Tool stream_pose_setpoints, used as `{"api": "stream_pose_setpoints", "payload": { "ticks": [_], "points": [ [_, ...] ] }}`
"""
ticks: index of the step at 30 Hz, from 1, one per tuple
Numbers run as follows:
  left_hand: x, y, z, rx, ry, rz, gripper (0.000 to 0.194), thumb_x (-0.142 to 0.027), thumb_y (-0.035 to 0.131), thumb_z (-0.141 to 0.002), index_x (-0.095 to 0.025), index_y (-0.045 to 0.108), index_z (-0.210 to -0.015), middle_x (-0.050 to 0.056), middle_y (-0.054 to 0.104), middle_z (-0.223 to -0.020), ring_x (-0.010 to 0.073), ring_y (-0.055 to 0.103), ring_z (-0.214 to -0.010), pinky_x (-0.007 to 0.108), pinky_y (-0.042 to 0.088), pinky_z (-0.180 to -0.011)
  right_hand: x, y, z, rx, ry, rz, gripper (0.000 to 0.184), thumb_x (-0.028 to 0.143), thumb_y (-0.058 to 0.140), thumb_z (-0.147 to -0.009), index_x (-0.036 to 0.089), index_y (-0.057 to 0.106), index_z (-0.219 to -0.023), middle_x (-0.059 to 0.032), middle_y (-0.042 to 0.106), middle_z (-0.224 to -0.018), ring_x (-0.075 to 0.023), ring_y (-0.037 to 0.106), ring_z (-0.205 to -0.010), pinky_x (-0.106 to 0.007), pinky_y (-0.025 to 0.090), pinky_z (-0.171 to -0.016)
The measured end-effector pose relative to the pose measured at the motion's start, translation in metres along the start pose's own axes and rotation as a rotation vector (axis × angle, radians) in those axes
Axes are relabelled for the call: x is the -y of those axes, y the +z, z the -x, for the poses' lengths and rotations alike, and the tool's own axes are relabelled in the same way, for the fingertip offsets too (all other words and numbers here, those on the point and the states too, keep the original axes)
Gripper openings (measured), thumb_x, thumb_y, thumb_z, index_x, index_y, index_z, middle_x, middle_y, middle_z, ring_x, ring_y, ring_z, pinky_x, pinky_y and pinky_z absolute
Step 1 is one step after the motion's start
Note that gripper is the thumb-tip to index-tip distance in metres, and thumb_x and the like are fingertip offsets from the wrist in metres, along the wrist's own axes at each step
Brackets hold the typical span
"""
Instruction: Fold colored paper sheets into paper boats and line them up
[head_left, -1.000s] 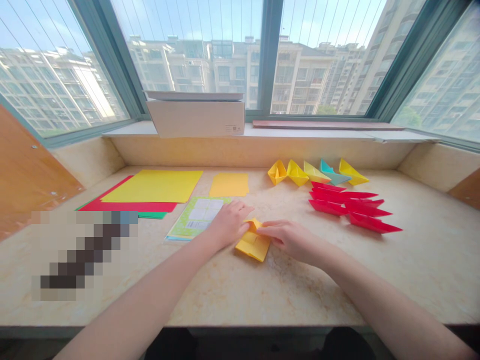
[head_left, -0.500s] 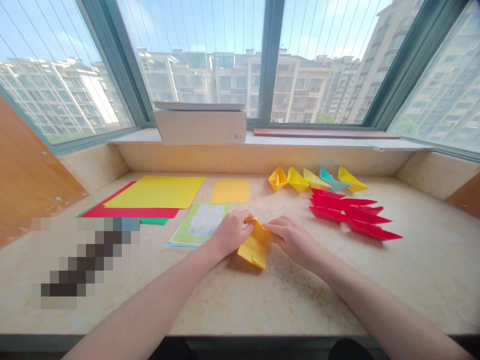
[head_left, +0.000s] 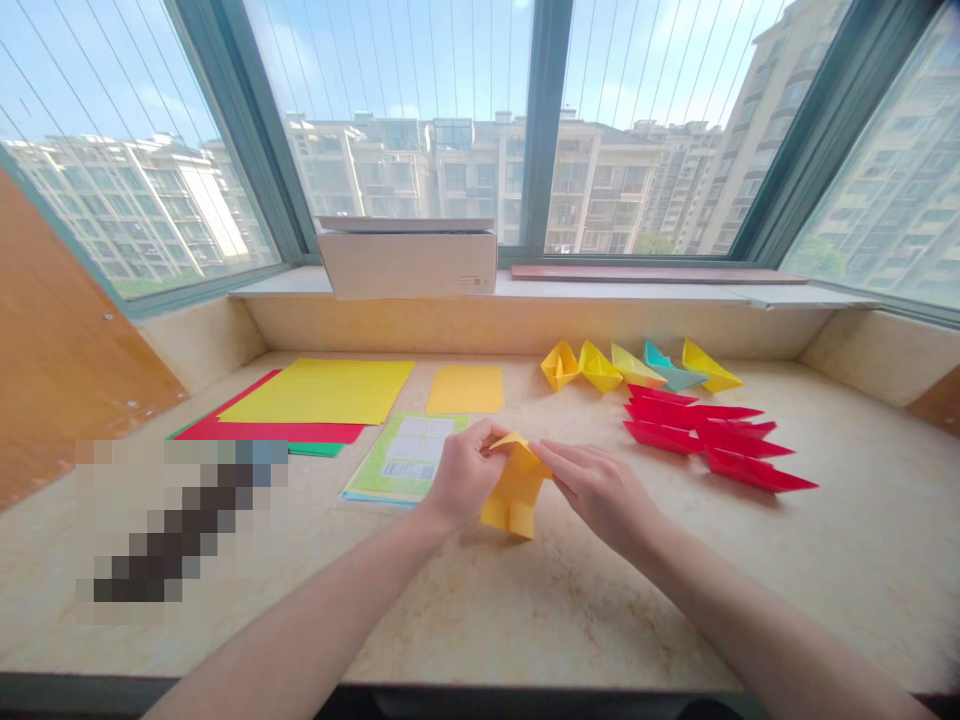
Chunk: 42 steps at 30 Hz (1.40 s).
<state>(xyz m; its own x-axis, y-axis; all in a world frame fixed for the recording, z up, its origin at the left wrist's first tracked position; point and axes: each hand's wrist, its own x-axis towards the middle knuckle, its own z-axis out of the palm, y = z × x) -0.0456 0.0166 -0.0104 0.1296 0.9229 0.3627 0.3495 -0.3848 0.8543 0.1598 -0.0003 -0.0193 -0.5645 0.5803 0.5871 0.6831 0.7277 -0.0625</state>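
Between my two hands is a partly folded sheet of orange-yellow paper (head_left: 516,490), its creased lower flap hanging toward me. My left hand (head_left: 474,468) pinches its upper left side, thumb and fingers closed on it. On the upper right side, my right hand (head_left: 596,478) grips the edge with fingers pressed together. Some fingertips are hidden behind the paper. Just left of my left hand lies a green-and-white paper packet (head_left: 397,455). Beyond it rests a stack of small orange sheets (head_left: 465,389).
Yellow sheets (head_left: 322,390) lie over red sheets (head_left: 266,428) and green ones at left, near a pixelated dark object (head_left: 180,535). Red paper boats (head_left: 750,465) and a row of yellow and blue paper boats (head_left: 600,367) stand right. A white box (head_left: 409,262) sits on the sill.
The orange paper's lower flap has shifted and opened slightly under my hands, and its top edge is bent differently. Both hands keep hold. The whole view has moved a little.
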Motion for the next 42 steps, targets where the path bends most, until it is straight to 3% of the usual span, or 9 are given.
{"api": "stream_pose_setpoints", "payload": {
  "ticks": [3, 11, 17, 25, 31, 35, 39, 42],
  "points": [
    [-0.003, 0.0, 0.001, -0.019, 0.022, 0.038, 0.02, -0.016, 0.058, -0.077, -0.016, 0.069, -0.095, 0.004, 0.075, -0.088, 0.0195, 0.071, -0.083, 0.025, 0.053, -0.069, 0.002, 0.0, 0.001, -0.035, -0.045, 0.014, 0.037, 0.008, 0.049, -0.095, 0.017, 0.057, -0.13, -0.0113, 0.069, -0.122, -0.0243, 0.071, -0.096, -0.037, 0.058, -0.076],
    [-0.012, -0.005, 0.005, -0.077, 0.141, -0.038, 0.019, -0.011, 0.055, -0.078, -0.015, 0.071, -0.087, 0.002, 0.072, -0.081, 0.0161, 0.065, -0.076, 0.023, 0.048, -0.067, 0.006, -0.007, 0.0, -0.115, -0.093, 0.007, 0.048, 0.003, 0.047, -0.093, 0.018, 0.05, -0.139, -0.0116, 0.068, -0.123, -0.0233, 0.07, -0.094, -0.039, 0.057, -0.079],
    [-0.017, -0.004, 0.007, -0.109, 0.09, 0.093, 0.02, -0.014, 0.054, -0.08, -0.014, 0.07, -0.091, 0.003, 0.071, -0.084, 0.0179, 0.065, -0.079, 0.024, 0.049, -0.07, 0.008, -0.012, -0.003, -0.239, -0.102, -0.033, 0.049, 0.003, 0.048, -0.093, 0.018, 0.048, -0.14, -0.0122, 0.069, -0.123, -0.0226, 0.071, -0.095, -0.037, 0.057, -0.079],
    [-0.015, -0.005, 0.006, 0.072, -0.106, 0.499, 0.031, -0.023, 0.057, -0.082, -0.014, 0.07, -0.108, 0.007, 0.073, -0.091, 0.0183, 0.066, -0.076, 0.024, 0.048, -0.064, 0.005, -0.013, 0.0, -0.223, -0.148, 0.007, 0.049, 0.002, 0.048, -0.093, 0.021, 0.054, -0.137, -0.014, 0.061, -0.135, -0.0241, 0.068, -0.105, -0.036, 0.058, -0.08],
    [-0.014, -0.004, 0.008, 0.266, -0.076, 0.772, 0.042, -0.026, 0.058, -0.082, -0.013, 0.066, -0.121, 0.011, 0.073, -0.1, 0.0222, 0.068, -0.087, 0.031, 0.051, -0.078, 0.0, -0.019, -0.003, -0.236, -0.167, 0.064, 0.046, 0.001, 0.045, -0.093, 0.02, 0.06, -0.131, -0.0149, 0.061, -0.134, -0.0252, 0.066, -0.104, -0.041, 0.055, -0.082],
    [-0.018, -0.002, 0.01, 0.306, -0.071, 0.719, 0.043, -0.042, 0.058, -0.09, -0.014, 0.066, -0.121, 0.012, 0.072, -0.103, 0.0236, 0.068, -0.091, 0.033, 0.052, -0.081, -0.003, -0.022, -0.003, -0.248, -0.177, 0.095, 0.042, 0.004, 0.046, -0.094, 0.02, 0.061, -0.13, -0.0149, 0.062, -0.132, -0.0246, 0.065, -0.101, -0.04, 0.055, -0.08],
    [-0.021, 0.0, 0.01, 0.264, -0.124, 0.534, 0.041, -0.046, 0.06, -0.09, -0.012, 0.071, -0.109, 0.011, 0.073, -0.097, 0.0223, 0.068, -0.087, 0.031, 0.053, -0.078, -0.005, -0.022, -0.002, -0.245, -0.197, 0.094, 0.039, 0.005, 0.047, -0.095, 0.019, 0.063, -0.128, -0.016, 0.062, -0.132, -0.0242, 0.065, -0.1, -0.04, 0.054, -0.08],
    [-0.024, 0.0, 0.009, 0.261, -0.132, 0.522, 0.041, -0.047, 0.059, -0.09, -0.012, 0.071, -0.11, 0.011, 0.073, -0.097, 0.0223, 0.069, -0.086, 0.032, 0.054, -0.077, -0.005, -0.021, -0.003, -0.271, -0.162, 0.063, 0.04, 0.005, 0.047, -0.095, 0.021, 0.064, -0.127, -0.0156, 0.063, -0.131, -0.0242, 0.065, -0.103, -0.039, 0.055, -0.08]
  ]
}}
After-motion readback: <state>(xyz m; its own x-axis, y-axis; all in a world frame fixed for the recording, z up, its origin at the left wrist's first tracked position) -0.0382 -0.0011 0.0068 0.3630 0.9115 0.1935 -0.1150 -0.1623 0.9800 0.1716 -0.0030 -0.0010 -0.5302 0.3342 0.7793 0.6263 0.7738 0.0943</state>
